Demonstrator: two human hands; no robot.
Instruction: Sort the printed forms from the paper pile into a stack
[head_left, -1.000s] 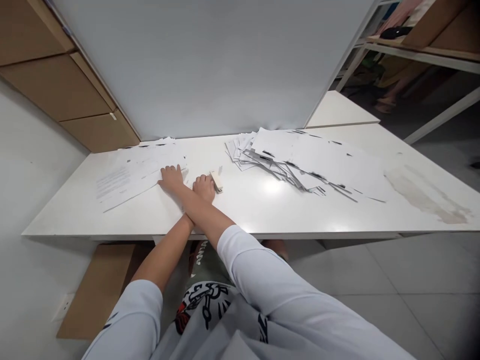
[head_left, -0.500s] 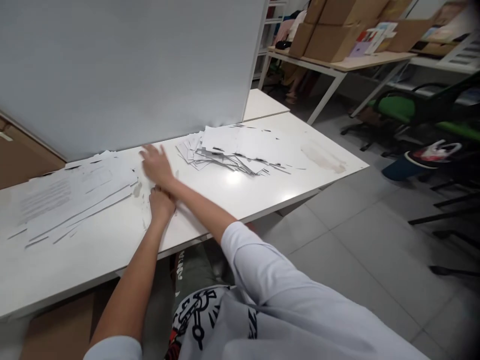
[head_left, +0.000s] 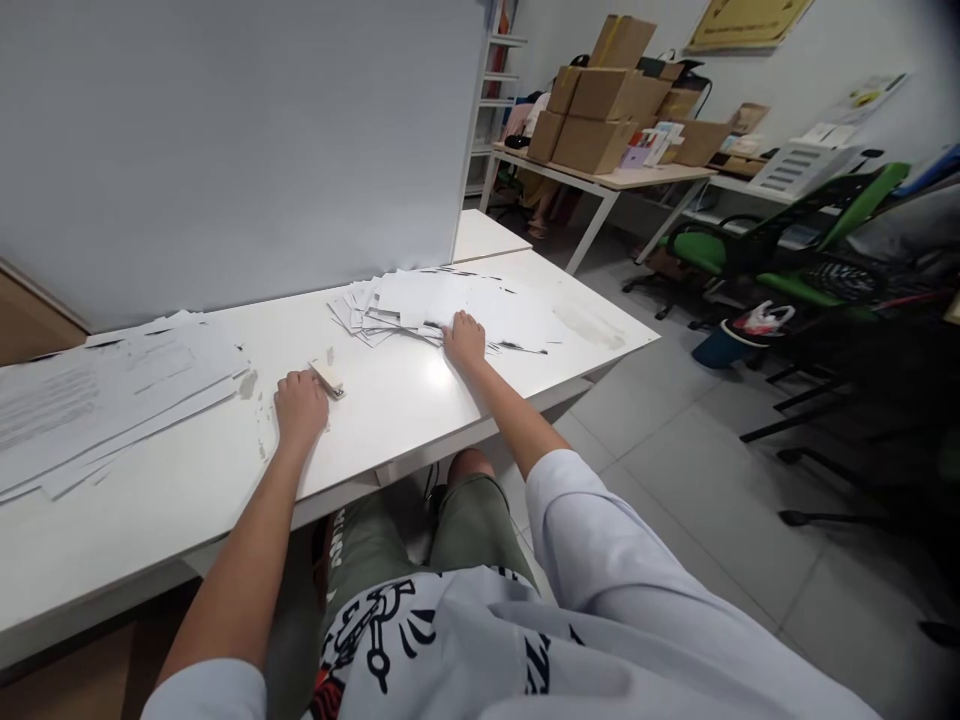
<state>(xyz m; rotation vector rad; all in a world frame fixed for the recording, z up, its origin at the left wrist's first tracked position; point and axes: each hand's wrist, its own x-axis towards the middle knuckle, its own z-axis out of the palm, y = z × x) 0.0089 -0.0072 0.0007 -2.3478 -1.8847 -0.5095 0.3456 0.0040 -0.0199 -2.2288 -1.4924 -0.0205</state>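
I sit at a white table (head_left: 420,395). My left hand (head_left: 298,406) rests on the tabletop with its fingers curled around a small cream stapler (head_left: 328,377). My right hand (head_left: 464,339) lies flat, fingers down, on the near edge of a messy heap of printed sheets (head_left: 442,303) at the table's right. A second, flatter spread of printed sheets (head_left: 105,385) covers the table's left part, apart from both hands.
A grey partition board (head_left: 240,140) stands along the table's far edge. To the right are green office chairs (head_left: 795,240), a desk stacked with cardboard boxes (head_left: 607,110), and grey tiled floor (head_left: 675,480). Small paper scraps (head_left: 259,430) lie by my left hand.
My arms have uncrossed. The right hand swung from the left sheets over to the right-hand heap. The left hand stayed by the stapler. My head turned to the right.
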